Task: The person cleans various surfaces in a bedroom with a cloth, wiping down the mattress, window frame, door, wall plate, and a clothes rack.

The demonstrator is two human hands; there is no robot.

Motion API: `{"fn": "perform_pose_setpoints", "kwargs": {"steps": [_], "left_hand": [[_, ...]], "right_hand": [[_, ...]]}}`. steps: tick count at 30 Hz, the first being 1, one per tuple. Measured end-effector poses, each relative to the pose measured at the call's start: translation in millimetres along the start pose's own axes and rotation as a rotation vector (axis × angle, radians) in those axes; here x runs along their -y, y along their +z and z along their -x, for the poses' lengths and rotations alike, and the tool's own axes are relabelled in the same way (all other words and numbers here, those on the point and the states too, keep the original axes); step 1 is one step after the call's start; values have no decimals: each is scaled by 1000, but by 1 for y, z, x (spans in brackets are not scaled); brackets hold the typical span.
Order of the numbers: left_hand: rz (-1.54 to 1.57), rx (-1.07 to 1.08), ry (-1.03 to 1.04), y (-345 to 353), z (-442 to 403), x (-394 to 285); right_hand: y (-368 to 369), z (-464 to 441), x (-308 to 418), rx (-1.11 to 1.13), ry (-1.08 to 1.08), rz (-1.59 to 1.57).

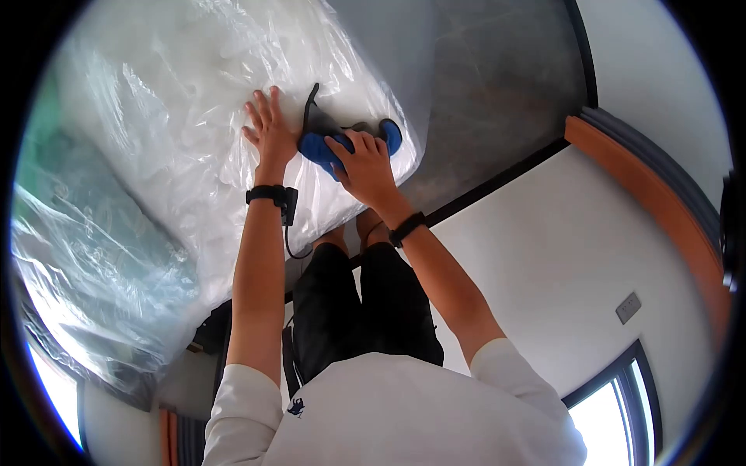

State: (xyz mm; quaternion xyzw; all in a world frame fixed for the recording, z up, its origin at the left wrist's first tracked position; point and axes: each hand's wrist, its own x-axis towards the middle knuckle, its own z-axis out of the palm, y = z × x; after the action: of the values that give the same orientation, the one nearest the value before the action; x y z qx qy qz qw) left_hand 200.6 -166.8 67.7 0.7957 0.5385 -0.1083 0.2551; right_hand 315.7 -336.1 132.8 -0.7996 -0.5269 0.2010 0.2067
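A person's left hand (pixel 273 141) lies open, fingers spread, on clear plastic sheeting (pixel 183 147) over a white surface, while the right hand (pixel 365 169) closes over a blue-and-gray item (pixel 315 147) resting on the same sheeting. The item, whose exact kind cannot be told, sits just beside the left hand, a dark strip (pixel 311 101) extending from it. Black bands circle both wrists, and a cable (pixel 287 242) hangs by the left one. A wall socket (pixel 628 308) appears at right.
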Motion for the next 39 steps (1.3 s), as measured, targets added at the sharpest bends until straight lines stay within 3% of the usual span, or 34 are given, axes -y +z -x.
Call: {"fn": "perform_pose_setpoints", "kwargs": {"steps": [2,6,8,9,11,18,24,26,28,30,32,33,34,36,38,39], "left_hand": [[-71,74,76,-6,-4,8],[2,57,166,-17,-11,23],[31,74,129,-12,-15,24],[59,86,124,-11,-15,27],[118,103,118,-11,-14,30],[170,52,119,-7,-18,39],[329,119,247,-28,-13,54],[391,129,251,-54,-10,59],[767,106,186,-85,-5,68],[675,-37,196,-138,7,64],[763,-71,278,-197,25,50],[1034,-40,337,-238,47,33],[1288,12,411,-279,69,15],[1443,11,547,-312,100,-17],[1780,563,1004,-367,149,-58],[1810,650,1071,-378,165,-80]], "right_hand": [[26,-19,-13,43,16,104],[25,-75,-38,-167,228,219],[25,-103,-59,-180,455,221],[24,-114,-69,-168,440,230],[23,-132,-84,-63,628,125],[36,-66,-19,62,270,360],[40,-89,-38,195,209,382],[38,-94,-45,189,208,371],[37,-97,-47,227,224,368],[37,-98,-48,205,221,385],[29,-107,-52,334,286,253],[12,-114,-42,387,371,191],[5,-118,-33,340,380,164],[-28,-118,-41,303,408,-30],[-63,-90,6,10,436,-55],[-63,-82,8,-87,392,-109]]}}
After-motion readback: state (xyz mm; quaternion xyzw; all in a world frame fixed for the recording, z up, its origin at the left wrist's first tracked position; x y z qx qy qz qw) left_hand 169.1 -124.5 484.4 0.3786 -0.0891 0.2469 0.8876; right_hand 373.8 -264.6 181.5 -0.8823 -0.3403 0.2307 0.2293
